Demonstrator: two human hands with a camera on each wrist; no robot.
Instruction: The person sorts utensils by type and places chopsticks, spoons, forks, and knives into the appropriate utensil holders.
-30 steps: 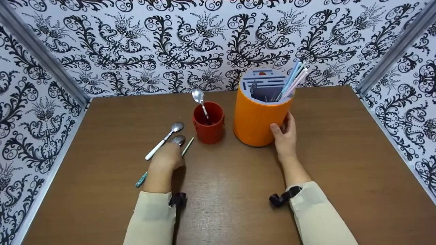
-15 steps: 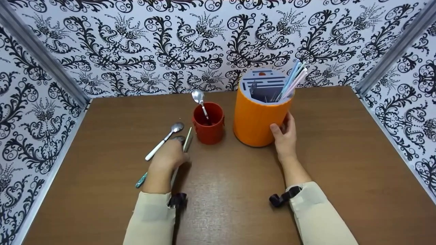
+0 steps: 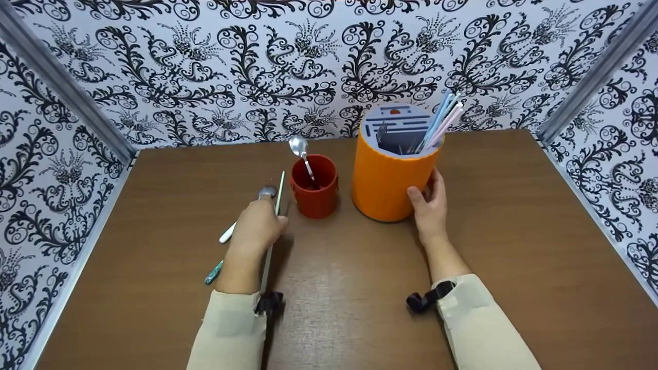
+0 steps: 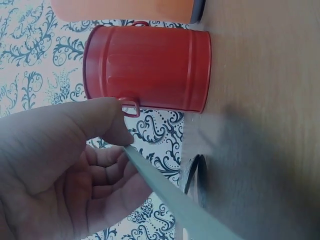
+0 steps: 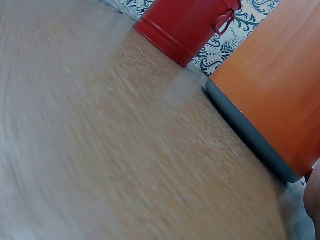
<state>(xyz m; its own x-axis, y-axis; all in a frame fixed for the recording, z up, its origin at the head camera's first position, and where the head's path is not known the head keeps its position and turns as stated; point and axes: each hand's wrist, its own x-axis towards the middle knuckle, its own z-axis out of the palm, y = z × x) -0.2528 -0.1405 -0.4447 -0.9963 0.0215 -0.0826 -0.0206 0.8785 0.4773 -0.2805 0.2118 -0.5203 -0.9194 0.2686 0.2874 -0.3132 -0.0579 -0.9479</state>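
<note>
My left hand (image 3: 257,226) pinches a pale green chopstick (image 4: 167,192) between thumb and fingers, above the table and left of the red cup. The chopstick's thin end points away toward the back wall. My right hand (image 3: 432,213) grips the lower right side of the orange utensil holder (image 3: 388,185), thumb at the front. A white-handled spoon (image 3: 226,233) lies beneath and beyond my left hand. The teal handle (image 3: 213,272) of another spoon shows at the wrist's left; its bowl is hidden.
Between the hands stands the red cup (image 3: 315,203) with a spoon (image 3: 298,146) leaning in it, bowl up. Light blue and pink chopsticks (image 3: 443,123) and some forks (image 3: 381,132) stand in the orange holder. A patterned wall (image 3: 318,72) closes off the table's (image 3: 349,298) back.
My left hand has picked the chopstick up off the table and turned it more upright in the head view, lifting it slightly toward the back. The right hand and holder stay in place.
</note>
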